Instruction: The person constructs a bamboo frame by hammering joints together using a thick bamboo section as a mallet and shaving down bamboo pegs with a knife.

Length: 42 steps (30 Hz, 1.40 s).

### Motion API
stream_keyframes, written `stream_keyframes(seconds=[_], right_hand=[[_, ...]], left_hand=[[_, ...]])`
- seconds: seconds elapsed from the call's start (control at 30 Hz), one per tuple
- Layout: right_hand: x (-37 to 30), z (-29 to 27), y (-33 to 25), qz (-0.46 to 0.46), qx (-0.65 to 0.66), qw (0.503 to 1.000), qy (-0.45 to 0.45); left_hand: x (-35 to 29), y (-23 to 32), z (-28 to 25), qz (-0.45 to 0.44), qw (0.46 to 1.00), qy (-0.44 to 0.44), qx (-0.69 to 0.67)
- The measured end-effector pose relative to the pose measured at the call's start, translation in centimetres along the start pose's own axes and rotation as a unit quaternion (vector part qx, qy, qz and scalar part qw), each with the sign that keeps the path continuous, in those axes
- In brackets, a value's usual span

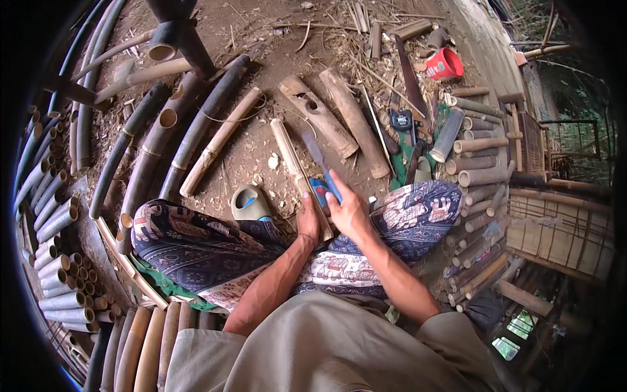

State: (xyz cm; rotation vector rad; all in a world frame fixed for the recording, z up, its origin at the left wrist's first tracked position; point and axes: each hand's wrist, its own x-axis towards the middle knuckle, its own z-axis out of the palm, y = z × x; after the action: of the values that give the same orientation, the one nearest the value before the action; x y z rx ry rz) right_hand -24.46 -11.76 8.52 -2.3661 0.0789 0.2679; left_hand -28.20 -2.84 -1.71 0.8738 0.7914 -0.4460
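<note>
Dirt floor [243,159] workspace; left hand [309,221] wrapped round a bamboo strip [290,151], right hand [351,210] gripping a knife [317,155] just right of it. Probably shaving; next stroke wants steady bracing imo.

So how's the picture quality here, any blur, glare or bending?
Head view: the metal blade by the right hand looks motion-blurred; head view: dark poles at left bow along the black rim; head view: bright openings at lower right look washed out.
</note>
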Motion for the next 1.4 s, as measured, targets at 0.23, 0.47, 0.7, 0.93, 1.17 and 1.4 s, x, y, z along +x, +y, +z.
stream_keyframes(seconds=[0.23,0.47,0.7,0.93,1.17,1.4], right_hand=[[-5.1,-0.2,-0.5,0.039,-0.091,0.995,-0.022],[-3.8,0.5,-0.2,0.041,-0.109,0.993,-0.022],[-3.2,2.6,2.3,0.049,-0.108,0.993,0.004],[7.0,6.1,1.3,0.070,-0.065,0.995,0.003],[3.2,5.8,2.7,-0.009,-0.077,0.997,0.002],[15.1,10.5,4.6,-0.068,-0.053,0.991,0.107]], left_hand=[[-0.1,0.0,0.9,0.051,0.986,0.061,0.149],[2.2,-2.6,-0.5,0.083,0.975,0.090,0.187],[1.2,-0.5,0.6,0.090,0.972,0.078,0.204],[0.9,-1.3,1.0,0.072,0.987,0.068,0.127],[1.9,-2.7,-1.2,0.052,0.973,0.082,0.210],[0.8,-4.4,-0.6,0.067,0.987,-0.002,0.146]])
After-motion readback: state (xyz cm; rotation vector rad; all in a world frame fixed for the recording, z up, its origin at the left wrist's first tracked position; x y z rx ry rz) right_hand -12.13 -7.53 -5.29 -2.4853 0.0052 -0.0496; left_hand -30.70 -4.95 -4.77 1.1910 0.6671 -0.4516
